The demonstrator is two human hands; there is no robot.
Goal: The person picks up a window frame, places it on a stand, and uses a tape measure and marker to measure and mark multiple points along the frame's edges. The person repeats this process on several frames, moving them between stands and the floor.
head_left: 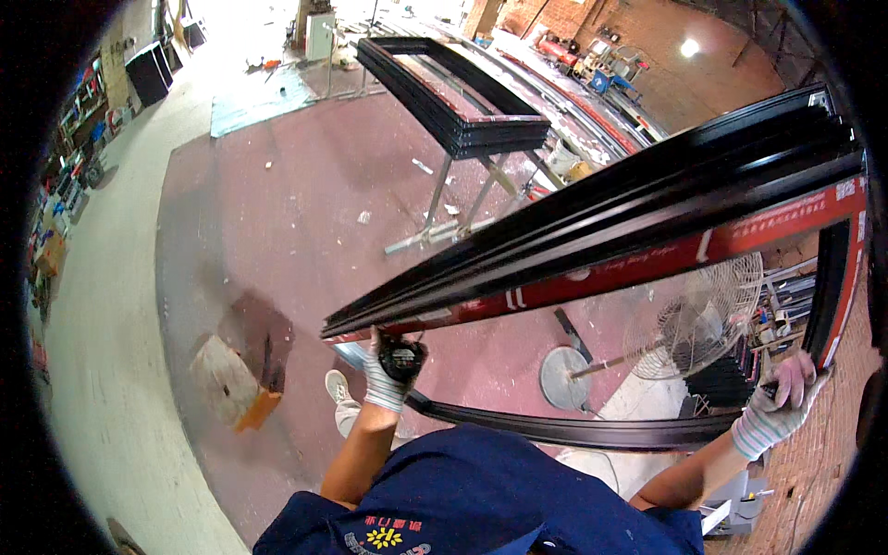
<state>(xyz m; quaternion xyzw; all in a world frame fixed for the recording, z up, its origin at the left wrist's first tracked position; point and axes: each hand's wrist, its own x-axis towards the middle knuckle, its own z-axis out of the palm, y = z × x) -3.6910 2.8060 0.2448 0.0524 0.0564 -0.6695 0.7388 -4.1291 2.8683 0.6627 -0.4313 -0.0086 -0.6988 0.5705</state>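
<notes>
A large black metal frame [592,227] with red protective film along its inner faces is held up in front of me at a slant. My left hand [388,372], in a white glove with a striped cuff, grips its lower left corner. A dark rounded thing [402,357] shows at that hand; I cannot make out whether it is a held object or part of the glove. My right hand [784,398], in a similar glove with pinkish fingers, is closed around the frame's right side near the lower right corner. Through the opening, a standing fan shows behind.
A stack of black frames [453,129] rests on a metal stand [442,199] ahead. The standing fan [684,324] has a round base. A block-like bundle [231,381] lies on the reddish floor at left. Long profiles [592,111] lie at the back, and shelves of tools [69,194] line the left.
</notes>
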